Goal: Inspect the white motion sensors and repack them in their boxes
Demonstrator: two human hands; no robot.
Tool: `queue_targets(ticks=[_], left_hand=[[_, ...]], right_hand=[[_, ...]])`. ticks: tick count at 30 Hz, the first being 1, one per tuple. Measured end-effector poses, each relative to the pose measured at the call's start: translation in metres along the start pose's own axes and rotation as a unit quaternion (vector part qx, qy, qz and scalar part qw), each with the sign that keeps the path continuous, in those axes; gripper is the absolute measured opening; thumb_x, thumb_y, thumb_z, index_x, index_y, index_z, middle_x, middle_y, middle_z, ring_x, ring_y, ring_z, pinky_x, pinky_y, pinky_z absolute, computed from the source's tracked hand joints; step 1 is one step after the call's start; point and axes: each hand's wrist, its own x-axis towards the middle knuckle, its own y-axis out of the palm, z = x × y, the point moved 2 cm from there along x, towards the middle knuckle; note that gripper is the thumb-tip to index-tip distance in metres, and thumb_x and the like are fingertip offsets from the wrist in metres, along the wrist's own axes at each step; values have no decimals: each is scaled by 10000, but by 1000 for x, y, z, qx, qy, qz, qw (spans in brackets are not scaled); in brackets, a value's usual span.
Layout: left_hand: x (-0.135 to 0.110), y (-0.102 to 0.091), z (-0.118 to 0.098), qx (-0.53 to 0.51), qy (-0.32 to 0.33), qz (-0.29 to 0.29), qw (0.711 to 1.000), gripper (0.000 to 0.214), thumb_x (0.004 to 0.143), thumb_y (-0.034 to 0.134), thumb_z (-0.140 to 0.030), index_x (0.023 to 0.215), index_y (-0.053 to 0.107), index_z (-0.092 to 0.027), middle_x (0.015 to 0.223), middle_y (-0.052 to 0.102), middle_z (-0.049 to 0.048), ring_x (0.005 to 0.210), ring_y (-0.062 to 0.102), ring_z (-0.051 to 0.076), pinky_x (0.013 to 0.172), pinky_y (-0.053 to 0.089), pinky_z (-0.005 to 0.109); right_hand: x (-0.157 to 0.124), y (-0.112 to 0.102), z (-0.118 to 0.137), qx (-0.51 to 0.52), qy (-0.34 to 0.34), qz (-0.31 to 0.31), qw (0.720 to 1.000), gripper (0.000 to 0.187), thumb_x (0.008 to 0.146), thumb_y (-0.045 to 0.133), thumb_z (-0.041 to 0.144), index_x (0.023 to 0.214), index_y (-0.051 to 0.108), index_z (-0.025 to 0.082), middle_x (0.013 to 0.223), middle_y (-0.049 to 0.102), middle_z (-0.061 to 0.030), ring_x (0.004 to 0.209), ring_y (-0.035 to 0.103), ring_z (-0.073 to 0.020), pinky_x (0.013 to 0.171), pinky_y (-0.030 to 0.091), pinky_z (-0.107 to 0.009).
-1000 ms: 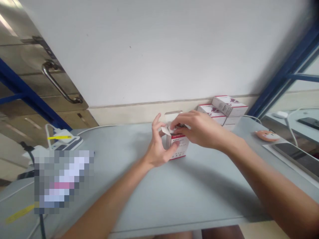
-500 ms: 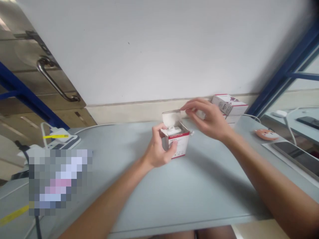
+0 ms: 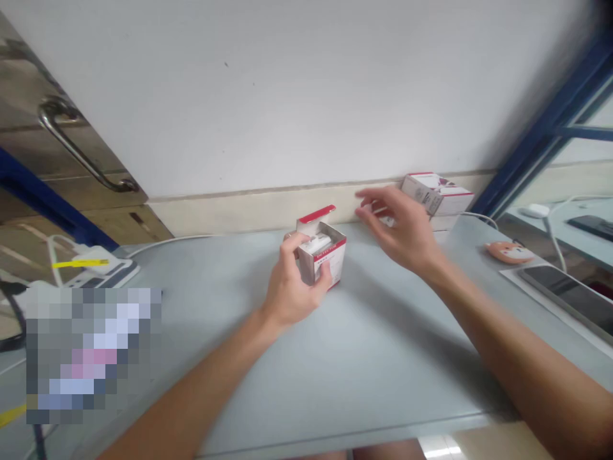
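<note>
In the head view my left hand (image 3: 293,281) is wrapped round a small white-and-red cardboard box (image 3: 338,259), thumb on the front and fingers at the left side. The box stands on the grey table with its lid up. A white item (image 3: 318,243) shows inside the opening; its kind is unclear. To the right of the box and apart from it, my right hand (image 3: 402,230) hovers with fingers spread and blurred. I make out nothing held in it.
Behind my right hand, similar white-and-red boxes (image 3: 443,195) are stacked by the wall. An orange animal-shaped object (image 3: 510,251) and a dark phone (image 3: 569,294) lie at right. A power strip (image 3: 112,273) with cables and a pixelated area are at left.
My right hand has let go of the box's flap and sits apart from it. The lid's red edge flap now shows folded forward. The camera view has shifted slightly.
</note>
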Motion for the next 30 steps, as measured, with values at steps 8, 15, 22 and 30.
queue_targets(ticks=[8,15,22,30], left_hand=[[-3,7,-2,-19,11,-16,1000,564,889,712,-158,1304,347,-272,1085,568,35,884,669,170,757,561,330],[-1,5,-8,-52,16,8,999,517,881,682,-134,1223,325,-283,1199,547,76,1038,660,208,862,565,386],[-3,6,-7,-55,-8,14,998,451,932,654,-189,1230,330,-287,1173,538,60,1012,657,198,864,565,381],[-8,3,-1,-99,-80,89,988,713,1022,629,-328,1545,145,-318,1349,599,124,1169,683,260,1013,574,506]], right_hand=[[-20,19,58,-5,-192,37,981,136,1071,597,259,1107,727,272,1032,748,-57,949,689,-209,824,520,-379],[-9,16,25,-68,-150,4,986,60,1032,672,270,975,688,260,977,791,-27,969,683,-233,881,454,-416],[-6,11,17,23,-101,89,991,99,1030,612,257,943,658,247,1022,739,-64,974,666,-258,885,499,-451],[-9,8,19,69,-34,164,983,141,1030,605,289,928,685,232,1316,623,-85,1072,674,-249,947,547,-448]])
